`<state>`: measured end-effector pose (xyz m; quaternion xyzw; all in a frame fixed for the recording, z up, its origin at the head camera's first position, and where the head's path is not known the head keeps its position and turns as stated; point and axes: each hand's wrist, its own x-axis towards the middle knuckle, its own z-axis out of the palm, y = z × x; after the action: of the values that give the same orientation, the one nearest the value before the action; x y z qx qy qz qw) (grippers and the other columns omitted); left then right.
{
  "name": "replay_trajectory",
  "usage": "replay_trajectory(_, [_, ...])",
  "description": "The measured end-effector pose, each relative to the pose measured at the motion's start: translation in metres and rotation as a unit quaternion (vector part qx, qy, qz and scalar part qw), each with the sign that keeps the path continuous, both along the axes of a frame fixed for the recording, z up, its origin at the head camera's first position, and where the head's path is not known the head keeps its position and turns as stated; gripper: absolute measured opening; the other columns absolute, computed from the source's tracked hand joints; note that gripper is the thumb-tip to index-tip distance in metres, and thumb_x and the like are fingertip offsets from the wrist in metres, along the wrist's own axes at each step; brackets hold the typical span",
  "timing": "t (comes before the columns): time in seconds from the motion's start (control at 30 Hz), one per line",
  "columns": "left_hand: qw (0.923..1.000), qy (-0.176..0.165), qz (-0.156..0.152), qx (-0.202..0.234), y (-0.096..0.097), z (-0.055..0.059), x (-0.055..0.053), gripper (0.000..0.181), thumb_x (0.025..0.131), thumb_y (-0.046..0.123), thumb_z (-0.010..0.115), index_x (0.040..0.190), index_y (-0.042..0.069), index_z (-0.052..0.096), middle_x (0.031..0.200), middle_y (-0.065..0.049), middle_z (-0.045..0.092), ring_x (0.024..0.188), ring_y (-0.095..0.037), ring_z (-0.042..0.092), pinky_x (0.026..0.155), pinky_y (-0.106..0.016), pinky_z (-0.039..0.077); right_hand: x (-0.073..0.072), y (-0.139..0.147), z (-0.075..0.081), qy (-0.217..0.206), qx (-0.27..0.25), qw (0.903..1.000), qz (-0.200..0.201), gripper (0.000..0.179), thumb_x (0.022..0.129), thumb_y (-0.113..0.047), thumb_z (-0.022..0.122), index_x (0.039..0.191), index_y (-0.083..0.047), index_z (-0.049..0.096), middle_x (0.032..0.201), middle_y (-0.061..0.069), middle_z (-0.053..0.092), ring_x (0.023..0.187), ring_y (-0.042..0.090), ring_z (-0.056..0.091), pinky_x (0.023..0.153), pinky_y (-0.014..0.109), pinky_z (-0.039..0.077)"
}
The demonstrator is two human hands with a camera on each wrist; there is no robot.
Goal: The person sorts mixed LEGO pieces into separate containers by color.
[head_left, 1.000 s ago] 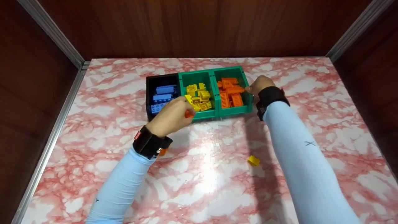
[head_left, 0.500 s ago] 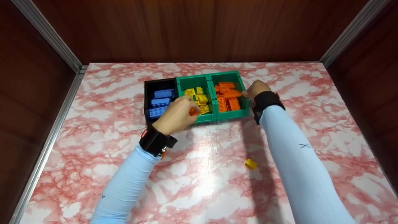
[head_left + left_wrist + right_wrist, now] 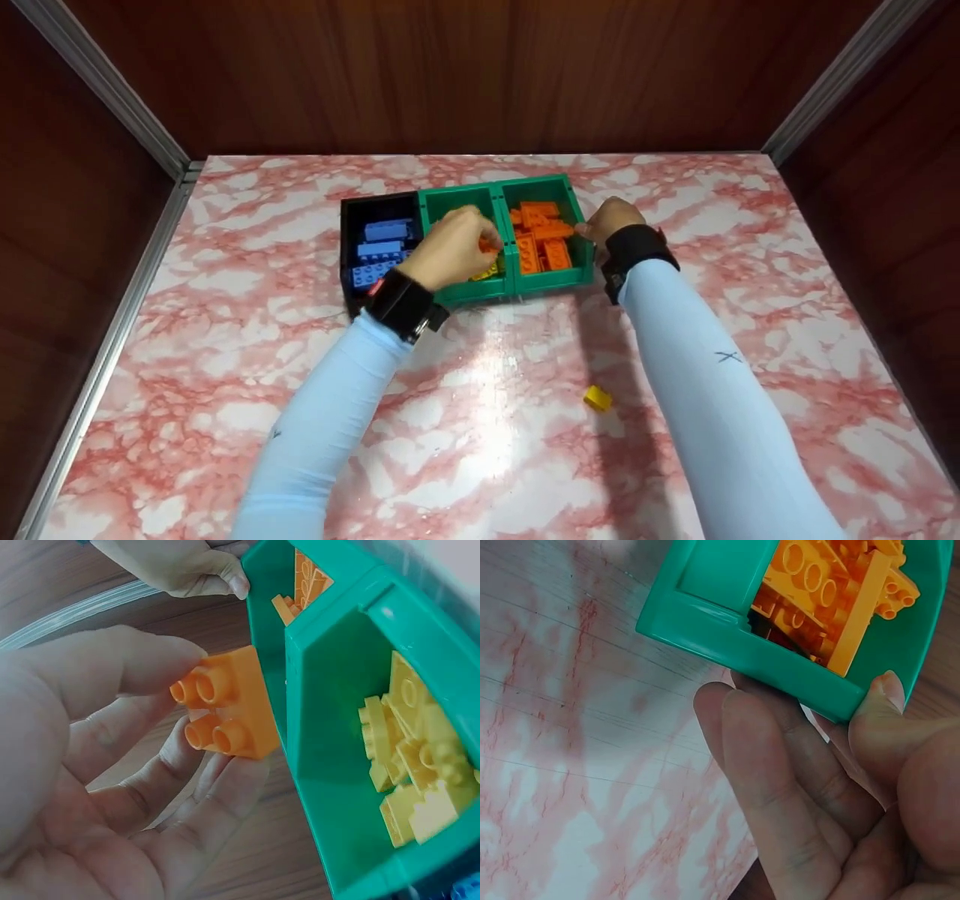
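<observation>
My left hand [image 3: 454, 251] is over the middle green bin [image 3: 480, 291], pinching an orange toy building brick [image 3: 251, 705] between thumb and fingers. In the left wrist view the brick's round studs face my palm, and yellow bricks [image 3: 420, 757] lie inside that bin. My right hand [image 3: 616, 219] grips the right side wall of the right green bin [image 3: 555, 280]. Its thumb [image 3: 877, 701] lies over the rim in the right wrist view, with the fingers outside the wall. Orange bricks [image 3: 544, 232] fill part of that bin.
On the left, a black bin [image 3: 346, 247] with several blue bricks [image 3: 379, 251] adjoins the green ones. One yellow brick [image 3: 598, 399] lies on the marbled tabletop [image 3: 480, 465], nearer me. Dark wooden panels [image 3: 465, 75] enclose the table's back and sides.
My left hand has moved right and slightly farther over the middle bin, carrying the orange brick. The right hand keeps its hold on the bin wall. The head view has shifted slightly.
</observation>
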<state>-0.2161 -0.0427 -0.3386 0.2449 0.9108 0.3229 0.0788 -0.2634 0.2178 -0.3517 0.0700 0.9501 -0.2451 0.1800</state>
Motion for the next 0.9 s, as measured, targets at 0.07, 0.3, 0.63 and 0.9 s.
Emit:
replay_trajectory(0.07, [1.0000,-0.007,-0.002,0.001,0.008,0.002,-0.010,0.022,0.088,0.002,0.069,0.109,0.006,0.076,0.112,-0.006,0.066,0.104,-0.020,0.058,0.084,-0.028,0.052,-0.001,0.000,-0.002,-0.007,-0.009,0.9999,-0.006,0.044,0.102,-0.030,0.059,0.128,0.005,0.063,0.125,0.025,0.062,0.107,0.038,0.061,0.094,0.048,0.052])
replay_trajectory(0.3, [0.9999,-0.012,-0.007,0.009,0.042,0.002,-0.044,0.020,0.089,-0.001,0.066,0.106,0.004,0.076,0.113,-0.009,0.069,0.094,-0.020,0.061,0.082,-0.031,0.053,-0.001,0.000,-0.005,0.028,0.007,0.9995,0.009,0.042,0.100,-0.028,0.061,0.123,0.007,0.066,0.123,0.025,0.063,0.112,0.039,0.059,0.098,0.049,0.049])
replay_trajectory(0.63, [0.9991,-0.027,0.030,-0.011,0.083,-0.010,-0.073,0.021,0.092,0.006,0.069,0.112,0.002,0.073,0.118,-0.010,0.068,0.105,-0.022,0.061,0.091,-0.032,0.053,0.005,-0.005,-0.001,0.016,0.001,0.9999,-0.003,0.041,0.101,-0.027,0.060,0.123,0.006,0.066,0.122,0.025,0.064,0.107,0.037,0.062,0.096,0.047,0.051])
replay_trajectory(0.9, [0.9996,-0.020,0.017,-0.005,0.078,-0.008,-0.071,0.027,0.093,0.002,0.064,0.120,0.002,0.070,0.124,-0.010,0.064,0.114,-0.023,0.057,0.096,-0.031,0.050,-0.002,0.004,-0.003,0.010,-0.012,0.9999,-0.002,0.040,0.101,-0.027,0.059,0.124,0.005,0.066,0.127,0.025,0.062,0.113,0.037,0.060,0.099,0.048,0.048])
